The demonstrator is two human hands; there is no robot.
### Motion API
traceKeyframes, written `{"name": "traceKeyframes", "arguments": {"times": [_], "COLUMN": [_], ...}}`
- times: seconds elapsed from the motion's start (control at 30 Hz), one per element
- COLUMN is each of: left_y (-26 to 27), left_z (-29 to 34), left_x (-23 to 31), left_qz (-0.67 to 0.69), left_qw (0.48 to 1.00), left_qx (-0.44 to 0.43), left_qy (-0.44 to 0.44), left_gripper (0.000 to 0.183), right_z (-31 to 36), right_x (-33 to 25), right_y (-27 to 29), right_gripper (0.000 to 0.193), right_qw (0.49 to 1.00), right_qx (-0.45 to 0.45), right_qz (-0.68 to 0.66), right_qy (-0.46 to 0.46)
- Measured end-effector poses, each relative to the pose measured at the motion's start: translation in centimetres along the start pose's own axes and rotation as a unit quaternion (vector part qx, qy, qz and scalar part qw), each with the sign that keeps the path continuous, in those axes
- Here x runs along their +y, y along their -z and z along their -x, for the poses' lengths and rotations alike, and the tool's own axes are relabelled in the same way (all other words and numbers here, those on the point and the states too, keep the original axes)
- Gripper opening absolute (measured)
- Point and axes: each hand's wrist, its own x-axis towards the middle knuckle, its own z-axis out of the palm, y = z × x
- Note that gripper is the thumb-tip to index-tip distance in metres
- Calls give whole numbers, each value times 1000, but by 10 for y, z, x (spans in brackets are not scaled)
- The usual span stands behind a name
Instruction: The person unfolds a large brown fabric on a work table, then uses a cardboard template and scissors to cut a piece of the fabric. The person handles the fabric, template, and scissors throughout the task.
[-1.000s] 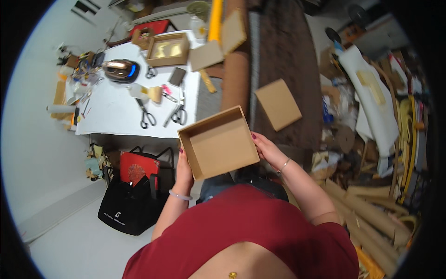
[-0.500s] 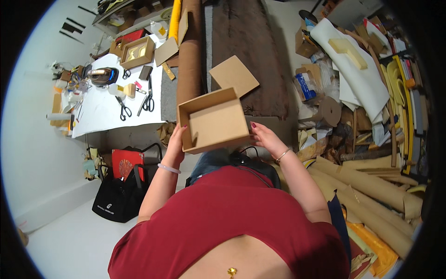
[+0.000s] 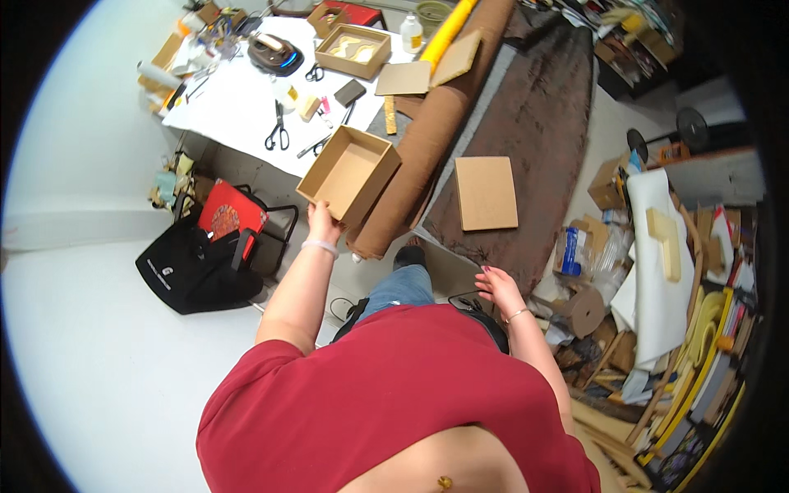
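Note:
My left hand grips the near edge of an open-topped brown cardboard box, its hollow side facing up. The box is held at the near edge of the white-covered table, beside a long brown fabric roll. Off to the right, my right hand is apart from the box, fingers loosely stretched out and nothing in them. Ahead of that hand, a flat brown cardboard panel lies on the dark brown cloth.
The white table carries an iron, black scissors, a clear bottle and another box with pale cutouts. A black bag stands at left. Rolls and scraps crowd the right side, near a white foam sheet.
My right hand has let go of the box and moved right. My left hand has carried the box left toward the white table. The whole view has turned.

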Motion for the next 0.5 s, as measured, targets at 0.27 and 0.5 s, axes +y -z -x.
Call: {"name": "traceKeyframes", "arguments": {"times": [0.27,0.5], "left_y": [-74,-116], "left_z": [-74,-134], "left_x": [-24,-24], "left_qz": [23,-44], "left_qw": [996,994], "left_qx": [49,57], "left_qy": [73,81], "left_gripper": [44,30], "right_z": [-51,-130], "right_x": [-19,-7], "right_y": [51,65], "right_gripper": [31,35], "right_qw": [997,975], "right_qx": [71,210], "right_qz": [-4,12], "right_qy": [-23,74]}}
